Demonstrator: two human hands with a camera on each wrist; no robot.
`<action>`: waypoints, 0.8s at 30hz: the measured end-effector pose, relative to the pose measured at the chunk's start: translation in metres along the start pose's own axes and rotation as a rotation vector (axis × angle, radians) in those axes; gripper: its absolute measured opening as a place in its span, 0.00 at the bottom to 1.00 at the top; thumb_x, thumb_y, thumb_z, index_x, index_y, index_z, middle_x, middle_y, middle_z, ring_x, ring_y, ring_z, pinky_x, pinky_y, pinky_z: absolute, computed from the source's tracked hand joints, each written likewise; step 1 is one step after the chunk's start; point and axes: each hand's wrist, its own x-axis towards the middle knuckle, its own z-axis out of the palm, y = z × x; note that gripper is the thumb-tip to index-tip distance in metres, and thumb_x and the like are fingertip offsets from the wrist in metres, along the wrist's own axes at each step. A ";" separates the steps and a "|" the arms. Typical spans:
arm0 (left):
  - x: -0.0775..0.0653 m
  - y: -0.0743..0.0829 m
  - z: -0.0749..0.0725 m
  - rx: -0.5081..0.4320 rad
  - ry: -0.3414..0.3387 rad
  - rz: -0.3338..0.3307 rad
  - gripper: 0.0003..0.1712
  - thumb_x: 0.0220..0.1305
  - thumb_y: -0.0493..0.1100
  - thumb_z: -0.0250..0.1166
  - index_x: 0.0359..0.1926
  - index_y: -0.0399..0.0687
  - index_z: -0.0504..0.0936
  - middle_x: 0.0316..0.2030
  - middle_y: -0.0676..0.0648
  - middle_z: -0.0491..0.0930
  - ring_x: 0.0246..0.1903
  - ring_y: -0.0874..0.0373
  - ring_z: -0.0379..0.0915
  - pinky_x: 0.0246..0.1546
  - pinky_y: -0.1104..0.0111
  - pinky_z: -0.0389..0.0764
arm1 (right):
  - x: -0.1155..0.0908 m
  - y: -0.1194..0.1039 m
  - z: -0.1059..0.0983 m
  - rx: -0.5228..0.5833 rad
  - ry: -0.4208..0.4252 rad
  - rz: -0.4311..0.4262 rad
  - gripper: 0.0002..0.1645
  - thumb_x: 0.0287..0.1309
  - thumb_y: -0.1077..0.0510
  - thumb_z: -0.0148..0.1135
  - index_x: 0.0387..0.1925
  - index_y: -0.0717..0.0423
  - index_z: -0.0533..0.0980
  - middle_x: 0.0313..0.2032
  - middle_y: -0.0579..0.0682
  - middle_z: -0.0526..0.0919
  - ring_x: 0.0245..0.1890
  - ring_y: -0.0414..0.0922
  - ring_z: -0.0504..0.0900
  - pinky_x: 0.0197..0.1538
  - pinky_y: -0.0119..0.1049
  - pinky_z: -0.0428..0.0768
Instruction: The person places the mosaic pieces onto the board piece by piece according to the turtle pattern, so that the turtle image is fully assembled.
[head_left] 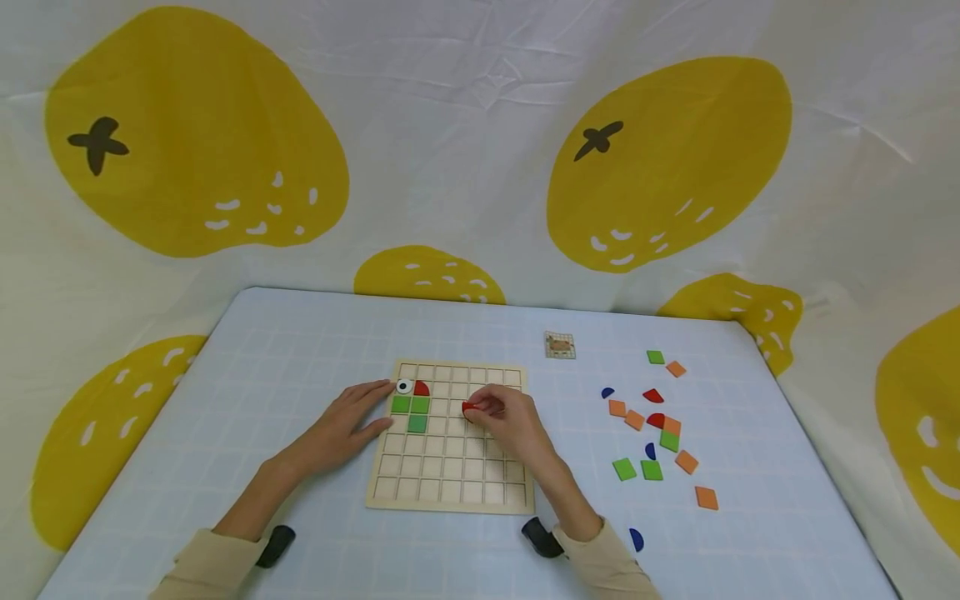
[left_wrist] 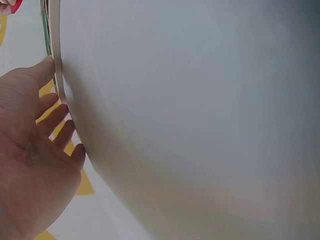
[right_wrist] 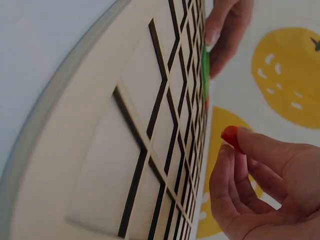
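Observation:
A wooden grid board [head_left: 442, 469] lies on the table. My left hand [head_left: 330, 433] rests at its left edge, fingers and thumb fairly straight; the left wrist view shows the fingertips [left_wrist: 64, 112] touching the rim. Between thumb and fingers, my right hand [head_left: 516, 421] pinches a small red piece [head_left: 467, 407] above the middle of the board. In the right wrist view this red piece [right_wrist: 231, 136] is mostly covered by the fingertips. Set in the board's upper left are a round eye piece [head_left: 405, 386], a red curved piece [head_left: 422, 388] and several green squares [head_left: 410, 405].
Loose pieces lie scattered right of the board: orange squares [head_left: 706, 497], green squares [head_left: 652, 470], red curved pieces [head_left: 653, 396] and blue half-rounds [head_left: 637, 540]. Behind the board's right corner lies a small picture card [head_left: 559, 345]. A fruit-patterned cloth [head_left: 450, 167] hangs behind the table.

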 end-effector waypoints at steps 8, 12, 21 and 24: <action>0.001 0.002 0.000 0.005 -0.005 -0.005 0.35 0.74 0.46 0.65 0.76 0.40 0.65 0.73 0.38 0.66 0.72 0.39 0.59 0.70 0.41 0.65 | 0.003 -0.008 0.022 0.033 -0.059 0.002 0.05 0.62 0.62 0.72 0.38 0.59 0.84 0.33 0.47 0.86 0.33 0.41 0.83 0.40 0.29 0.82; 0.001 0.002 0.000 0.006 -0.008 -0.010 0.35 0.74 0.46 0.65 0.76 0.41 0.66 0.73 0.38 0.66 0.72 0.39 0.59 0.69 0.41 0.65 | 0.003 -0.013 0.032 0.023 -0.085 -0.007 0.05 0.63 0.61 0.72 0.38 0.58 0.84 0.33 0.47 0.86 0.33 0.41 0.83 0.39 0.29 0.81; 0.001 -0.002 0.000 -0.006 0.006 0.012 0.35 0.74 0.45 0.65 0.76 0.41 0.66 0.73 0.39 0.66 0.72 0.39 0.60 0.69 0.41 0.65 | 0.003 -0.017 0.048 0.052 -0.162 0.006 0.05 0.63 0.61 0.72 0.38 0.59 0.85 0.30 0.45 0.84 0.30 0.38 0.80 0.36 0.27 0.79; 0.001 -0.002 0.000 -0.005 0.008 0.014 0.35 0.74 0.45 0.65 0.76 0.41 0.66 0.73 0.39 0.66 0.72 0.39 0.59 0.69 0.41 0.65 | 0.003 -0.018 0.054 0.044 -0.178 0.008 0.05 0.62 0.61 0.73 0.37 0.59 0.85 0.28 0.44 0.84 0.28 0.36 0.78 0.34 0.27 0.78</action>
